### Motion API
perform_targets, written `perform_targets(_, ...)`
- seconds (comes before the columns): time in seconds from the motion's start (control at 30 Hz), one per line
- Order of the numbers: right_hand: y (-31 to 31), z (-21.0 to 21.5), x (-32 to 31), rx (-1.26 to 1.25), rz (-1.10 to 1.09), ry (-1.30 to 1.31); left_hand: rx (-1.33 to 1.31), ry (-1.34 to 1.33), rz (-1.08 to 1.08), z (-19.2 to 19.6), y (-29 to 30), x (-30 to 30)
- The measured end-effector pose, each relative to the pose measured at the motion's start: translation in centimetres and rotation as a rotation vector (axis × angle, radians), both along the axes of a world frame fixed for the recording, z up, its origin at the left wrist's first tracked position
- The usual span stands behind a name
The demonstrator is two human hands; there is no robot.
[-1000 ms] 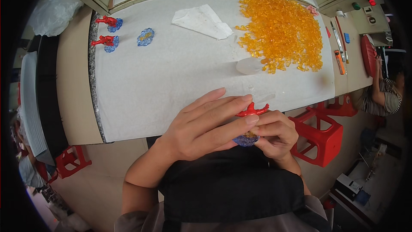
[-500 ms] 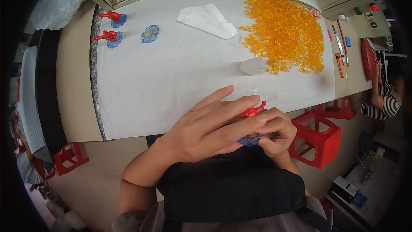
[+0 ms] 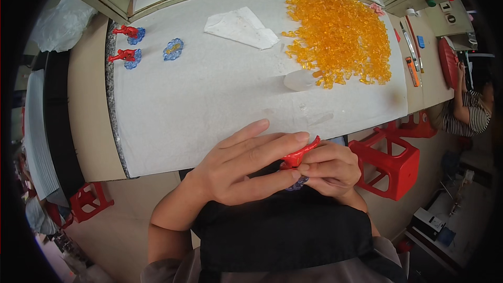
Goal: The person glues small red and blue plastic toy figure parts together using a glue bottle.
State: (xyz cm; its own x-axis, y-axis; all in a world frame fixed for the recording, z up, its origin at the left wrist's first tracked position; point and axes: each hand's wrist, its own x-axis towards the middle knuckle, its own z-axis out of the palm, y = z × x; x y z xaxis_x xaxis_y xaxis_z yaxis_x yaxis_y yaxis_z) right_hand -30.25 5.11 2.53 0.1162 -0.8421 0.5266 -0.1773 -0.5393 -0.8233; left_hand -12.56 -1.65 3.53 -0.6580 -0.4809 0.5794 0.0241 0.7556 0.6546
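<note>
Close to my body, past the table's near edge, both hands hold a small glossy red figurine (image 3: 296, 156) with a blue translucent scalloped base (image 3: 297, 184) beneath it. My left hand (image 3: 243, 165) reaches across with long fingers around the figurine, the forefinger extended over it. Fingers of my right hand (image 3: 334, 170) are bent and pinch the figurine low down, near the base. Much of the base is covered by fingers. At the far left of the white-covered table (image 3: 199, 105) stand two similar red figurines on blue bases (image 3: 137, 35); a separate blue flower-shaped base (image 3: 173, 50) lies beside them.
A wide pile of amber translucent pieces (image 3: 340, 36) covers the far right, with a translucent squeeze bottle (image 3: 298, 80) before it. Folded white paper (image 3: 241, 28) lies mid-table. An orange-handled cutter (image 3: 412, 72) lies right. Red stools (image 3: 387, 165) and a person in stripes (image 3: 468, 115) are beyond.
My view has shifted slightly. The held figurine has tilted so more red shows and less blue base. My right fingers have moved up from the base to the figurine's lower part.
</note>
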Motion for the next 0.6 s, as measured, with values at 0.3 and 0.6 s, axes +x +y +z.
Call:
perform_targets(0.3, 0.06, 0.56, -0.06, -0.039, -0.012, 0.049, -0.144, 0.074, 0.038, -0.72, 0.31, -0.19)
perform_targets(0.6, 0.22, 0.54, -0.60, -0.002, 0.029, 0.075, -0.107, 0.043, -0.004, -0.46, 0.15, -0.21)
